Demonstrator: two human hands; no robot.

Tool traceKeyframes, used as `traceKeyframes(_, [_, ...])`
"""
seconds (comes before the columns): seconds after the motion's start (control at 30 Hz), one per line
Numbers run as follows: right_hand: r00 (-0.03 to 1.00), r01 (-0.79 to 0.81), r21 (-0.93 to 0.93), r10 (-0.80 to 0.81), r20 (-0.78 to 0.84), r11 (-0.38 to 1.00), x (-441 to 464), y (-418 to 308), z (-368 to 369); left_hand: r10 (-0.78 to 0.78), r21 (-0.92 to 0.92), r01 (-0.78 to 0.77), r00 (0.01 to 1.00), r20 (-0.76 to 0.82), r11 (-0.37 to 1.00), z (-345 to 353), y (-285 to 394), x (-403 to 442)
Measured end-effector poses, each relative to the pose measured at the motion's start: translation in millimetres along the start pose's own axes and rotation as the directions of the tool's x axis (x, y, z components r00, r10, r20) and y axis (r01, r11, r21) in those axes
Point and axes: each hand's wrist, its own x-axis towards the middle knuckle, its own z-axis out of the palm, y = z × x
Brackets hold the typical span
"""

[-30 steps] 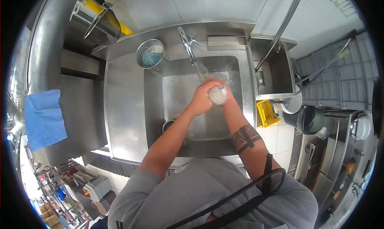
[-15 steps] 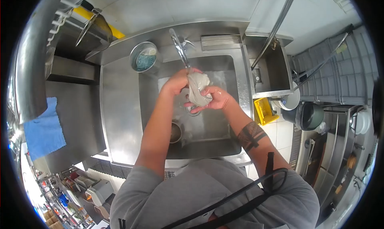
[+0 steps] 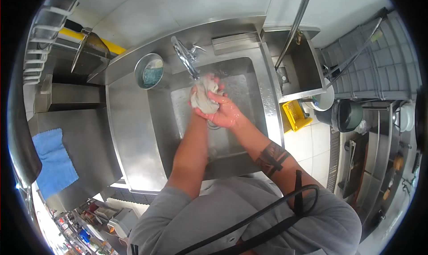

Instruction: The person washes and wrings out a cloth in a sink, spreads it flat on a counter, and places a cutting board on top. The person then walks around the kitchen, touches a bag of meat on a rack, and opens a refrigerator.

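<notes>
A wet, pale grey cloth [image 3: 205,96] is bunched up between my two hands, just below the spout of the chrome faucet [image 3: 184,58]. My left hand [image 3: 196,107] is under and behind the cloth, mostly covered by it, with some fingertips showing at its far edge. From the right, my right hand [image 3: 226,111] grips the cloth, thumb on top. Water splashes around the cloth. Both hands are over the basin of the steel sink [image 3: 263,90].
A metal container [image 3: 150,71] with a blue-green pad stands at the sink's back left. A blue cloth [image 3: 55,162] lies on the left counter. Right of the sink are a smaller basin [image 3: 303,72], a yellow basket [image 3: 295,116] and a dark green bin [image 3: 348,115].
The cloth went from a tight wad to a looser bundle and moved left, under the faucet. My hands moved left with it. The view has shifted, and my left forearm now covers the round bowl.
</notes>
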Motion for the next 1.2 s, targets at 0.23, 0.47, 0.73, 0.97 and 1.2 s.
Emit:
traceKeyframes(0.23, [0.989,-0.134,-0.32,0.105,-0.106,0.938,9,-29,-23,-0.143,0.413,0.362,0.869,-0.473,0.836,33,34,31])
traceKeyframes(0.47, [0.874,-0.222,-0.703,-0.182,-0.451,0.676,22,-27,-18,0.065,0.803,0.571,0.807,-0.587,0.173,-22,35,46])
traceKeyframes(0.73, [0.816,-0.302,-0.885,-0.576,-0.047,-0.355,57,-3,-84,0.273,0.459,0.716,0.654,-0.706,-0.526,-35,8,41])
traceKeyframes(0.97, [0.701,-0.394,-0.9,-0.694,-0.165,-0.184,62,-19,-70,0.344,0.687,0.632,0.595,-0.727,0.358,-11,8,29])
traceKeyframes(1.2, [0.768,0.328,-0.277,-0.425,-0.479,0.903,115,-18,-22,0.181,0.092,-0.167,0.659,-0.73,0.982,60,-43,1])
